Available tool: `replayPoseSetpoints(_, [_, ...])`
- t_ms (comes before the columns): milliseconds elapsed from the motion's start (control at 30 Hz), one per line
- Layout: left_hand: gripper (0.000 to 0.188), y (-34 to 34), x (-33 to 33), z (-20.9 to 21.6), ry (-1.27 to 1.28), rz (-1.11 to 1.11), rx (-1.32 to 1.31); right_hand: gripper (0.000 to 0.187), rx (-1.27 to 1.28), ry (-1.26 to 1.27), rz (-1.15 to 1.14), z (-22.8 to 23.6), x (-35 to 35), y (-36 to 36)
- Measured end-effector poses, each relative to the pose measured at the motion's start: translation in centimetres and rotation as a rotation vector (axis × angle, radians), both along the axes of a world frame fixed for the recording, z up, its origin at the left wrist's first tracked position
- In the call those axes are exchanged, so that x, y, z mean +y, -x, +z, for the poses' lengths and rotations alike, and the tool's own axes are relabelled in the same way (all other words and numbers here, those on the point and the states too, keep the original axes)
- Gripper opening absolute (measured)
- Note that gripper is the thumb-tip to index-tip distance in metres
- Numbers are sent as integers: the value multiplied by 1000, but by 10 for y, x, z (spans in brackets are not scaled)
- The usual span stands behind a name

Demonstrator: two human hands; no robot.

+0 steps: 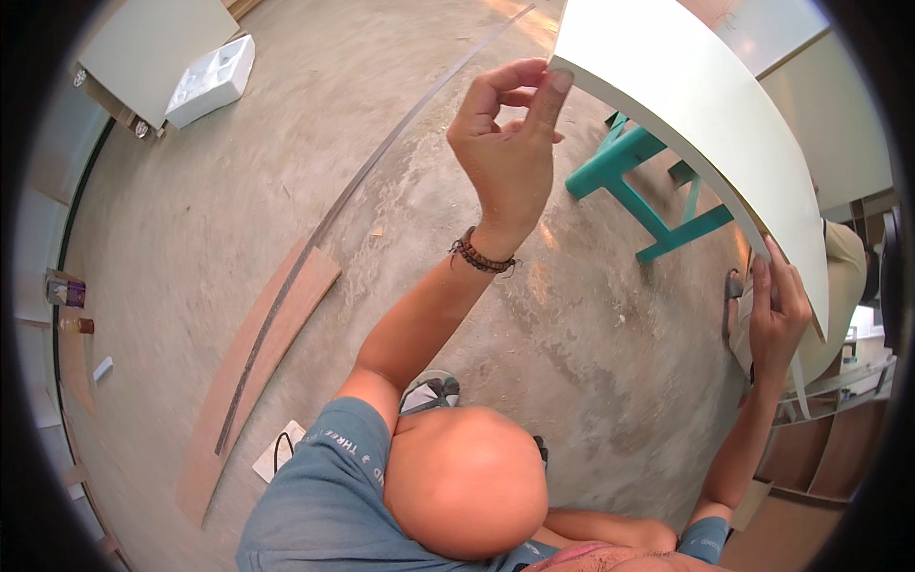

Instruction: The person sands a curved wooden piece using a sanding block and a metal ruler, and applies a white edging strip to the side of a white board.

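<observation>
A large white board point(686, 86) with a curved edge lies across a teal plastic stool point(629, 181). My left hand point(505, 143) is closed in a pinch at the board's far left corner, thumb along the edge. Close to the board's right end, my right hand point(782, 310) has its thumb and fingers closed on a thin white edging strip point(799, 386), whose loose end hangs below the hand. The strip seems to follow the curved edge between my hands. My fingertips partly hide both contact points.
A long grey strip point(353, 191) lies on the concrete floor, partly over a curved brown board point(257, 362). White foam packaging point(212, 81) sits at the far left. Another person point(839, 276) is close behind the board at right. A pale plate with a black cord point(278, 453) is near my leg.
</observation>
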State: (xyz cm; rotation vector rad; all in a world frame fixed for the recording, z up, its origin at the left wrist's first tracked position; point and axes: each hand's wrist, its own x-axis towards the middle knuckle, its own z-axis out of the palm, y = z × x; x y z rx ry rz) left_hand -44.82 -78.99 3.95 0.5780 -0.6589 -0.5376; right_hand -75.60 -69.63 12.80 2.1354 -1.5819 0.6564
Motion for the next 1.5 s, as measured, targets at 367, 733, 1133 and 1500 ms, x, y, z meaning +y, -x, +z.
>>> replayPoseSetpoints(367, [20,1,-6,-8,-5,87,-65,30,3,-38,2,-4,3,4])
replayPoseSetpoints(733, [35,-50,-26,2,349,881,-1168,28,7,12,5,2,-1,0])
replayPoseSetpoints(1133, [35,-62,-48,3,616,956,-1259,25,-49,-2,-37,4,-2,-2])
replayPoseSetpoints(1500, [34,-76,-49,12,648,986,-1413,26,-70,-9,-21,1,-9,-1])
